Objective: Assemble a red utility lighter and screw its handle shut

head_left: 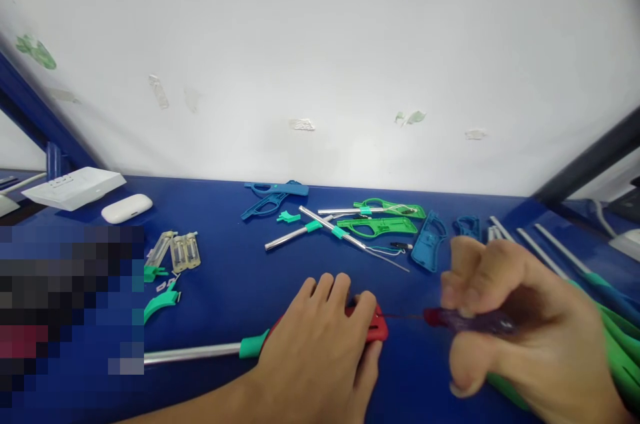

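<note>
My left hand (320, 341) is wrapped over a long-nosed lighter (379, 327), pressing it against the blue table. The lighter's red handle end shows past my thumb and forefinger; its green collar and silver tube stretch out to the left. In my right hand (550, 331), between thumb and fingers, is a screwdriver (475, 322) with a dark purple handle and a red front. Its thin shaft points left at the end of the red handle. The tip looks at or close to the handle; exact contact cannot be made out.
Behind my hands lie green handle shells (385, 227), blue handle shells (430, 241) and metal tubes (330, 227). Clear fuel tanks (185, 251) and green triggers (163, 303) are at left, near a white case (127, 209) and white box (75, 188). More tubes (560, 247) lie right.
</note>
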`<state>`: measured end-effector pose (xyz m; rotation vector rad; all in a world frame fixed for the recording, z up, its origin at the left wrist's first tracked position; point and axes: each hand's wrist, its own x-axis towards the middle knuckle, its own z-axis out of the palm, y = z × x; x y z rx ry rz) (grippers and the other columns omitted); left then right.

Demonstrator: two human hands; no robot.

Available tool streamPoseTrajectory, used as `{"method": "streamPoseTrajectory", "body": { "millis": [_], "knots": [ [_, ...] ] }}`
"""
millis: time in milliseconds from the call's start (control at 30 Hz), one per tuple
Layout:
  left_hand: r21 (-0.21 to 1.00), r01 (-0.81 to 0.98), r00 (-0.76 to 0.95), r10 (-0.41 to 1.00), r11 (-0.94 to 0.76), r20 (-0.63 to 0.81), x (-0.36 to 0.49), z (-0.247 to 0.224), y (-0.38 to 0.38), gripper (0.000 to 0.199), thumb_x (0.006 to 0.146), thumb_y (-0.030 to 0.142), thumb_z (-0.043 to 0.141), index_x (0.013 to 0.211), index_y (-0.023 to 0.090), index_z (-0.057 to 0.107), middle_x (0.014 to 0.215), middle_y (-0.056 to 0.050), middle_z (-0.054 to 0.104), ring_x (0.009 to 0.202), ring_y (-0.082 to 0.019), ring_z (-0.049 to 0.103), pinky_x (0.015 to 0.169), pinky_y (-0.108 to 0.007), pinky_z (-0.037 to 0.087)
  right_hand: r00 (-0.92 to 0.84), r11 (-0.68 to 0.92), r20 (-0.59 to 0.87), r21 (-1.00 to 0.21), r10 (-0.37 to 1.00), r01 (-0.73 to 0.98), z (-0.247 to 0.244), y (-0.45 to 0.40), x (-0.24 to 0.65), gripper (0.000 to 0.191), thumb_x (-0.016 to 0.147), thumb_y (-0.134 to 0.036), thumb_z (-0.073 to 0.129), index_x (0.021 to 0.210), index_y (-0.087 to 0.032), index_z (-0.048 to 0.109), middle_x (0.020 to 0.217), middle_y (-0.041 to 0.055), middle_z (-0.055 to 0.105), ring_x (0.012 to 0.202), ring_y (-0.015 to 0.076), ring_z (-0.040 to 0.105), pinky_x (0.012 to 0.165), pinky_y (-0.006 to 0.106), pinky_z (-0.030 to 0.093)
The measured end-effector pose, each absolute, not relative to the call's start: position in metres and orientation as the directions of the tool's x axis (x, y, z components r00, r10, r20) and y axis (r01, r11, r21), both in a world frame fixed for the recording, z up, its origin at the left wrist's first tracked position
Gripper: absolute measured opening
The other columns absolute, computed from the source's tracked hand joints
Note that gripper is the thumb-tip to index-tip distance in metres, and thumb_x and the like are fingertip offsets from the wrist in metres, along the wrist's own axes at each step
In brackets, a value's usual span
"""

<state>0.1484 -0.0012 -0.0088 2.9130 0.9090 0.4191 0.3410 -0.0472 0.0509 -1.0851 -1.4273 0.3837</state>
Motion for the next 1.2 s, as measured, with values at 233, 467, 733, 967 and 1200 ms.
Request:
{"method": "streamPoseTrajectory", "body": {
  "millis": [233, 467, 733, 967, 1200],
  "knots": [
    [0.153, 0.540, 0.792, 0.561, -0.828, 0.239, 0.150, -0.010, 0.001, 0.020, 0.101, 0.031, 0.052, 0.117, 0.021, 0.059, 0.104, -0.010, 0.065, 0.092, -0.033, 0.063, 0.083, -0.058, 0.061, -0.158, 0.534, 0.511, -0.784, 0.845, 0.316, 0.051, -0.051, 0.356, 0.009, 0.096, -0.026, 0.078, 0.099, -0.034, 0.079, 0.088, -0.0018, 0.080, 0.068, 0.0147, 0.073, 0.052, 0.019, 0.059],
    [0.157, 0.539, 0.799, 0.561, -0.827, 0.215, 0.149, -0.006, 0.000, 0.017, 0.100, 0.030, 0.051, 0.112, 0.022, 0.059, 0.099, -0.009, 0.063, 0.089, -0.033, 0.063, 0.081, -0.057, 0.061, -0.140, 0.459, 0.438, -0.830, 0.888, 0.315, 0.056, -0.053, 0.355, 0.016, 0.100, -0.029, 0.070, 0.096, -0.038, 0.084, 0.080, -0.0017, 0.082, 0.052, 0.0136, 0.073, 0.047, 0.017, 0.060],
    [0.134, 0.543, 0.793, 0.559, -0.829, 0.243, 0.148, -0.012, -0.001, 0.026, 0.102, 0.033, 0.052, 0.123, 0.018, 0.059, 0.110, -0.014, 0.066, 0.097, -0.034, 0.064, 0.087, -0.058, 0.061, 0.146, 0.433, 0.513, -0.820, 0.846, 0.375, 0.052, -0.047, 0.343, 0.036, 0.064, -0.037, 0.102, 0.068, -0.030, 0.067, 0.061, -0.0070, 0.069, 0.051, 0.0118, 0.063, 0.045, 0.016, 0.053],
    [0.140, 0.543, 0.792, 0.561, -0.828, 0.243, 0.148, -0.010, 0.000, 0.020, 0.102, 0.031, 0.053, 0.118, 0.020, 0.060, 0.106, -0.011, 0.065, 0.091, -0.032, 0.062, 0.082, -0.056, 0.061, 0.204, 0.488, 0.602, -0.767, 0.772, 0.417, 0.049, -0.045, 0.355, 0.021, 0.081, -0.032, 0.091, 0.079, -0.028, 0.071, 0.073, -0.0026, 0.070, 0.055, 0.0122, 0.064, 0.040, 0.018, 0.049],
    [0.013, 0.430, 0.849, 0.409, -0.903, 0.334, 0.148, -0.011, -0.002, 0.028, 0.103, 0.038, 0.056, 0.120, 0.017, 0.062, 0.105, -0.009, 0.066, 0.092, -0.028, 0.063, 0.084, -0.043, 0.057, 0.260, 0.329, 0.478, -0.826, 0.839, 0.457, 0.049, -0.037, 0.364, 0.016, 0.095, -0.041, 0.079, 0.102, -0.027, 0.075, 0.097, 0.0038, 0.079, 0.067, 0.0156, 0.074, 0.046, 0.017, 0.057]
  ]
}}
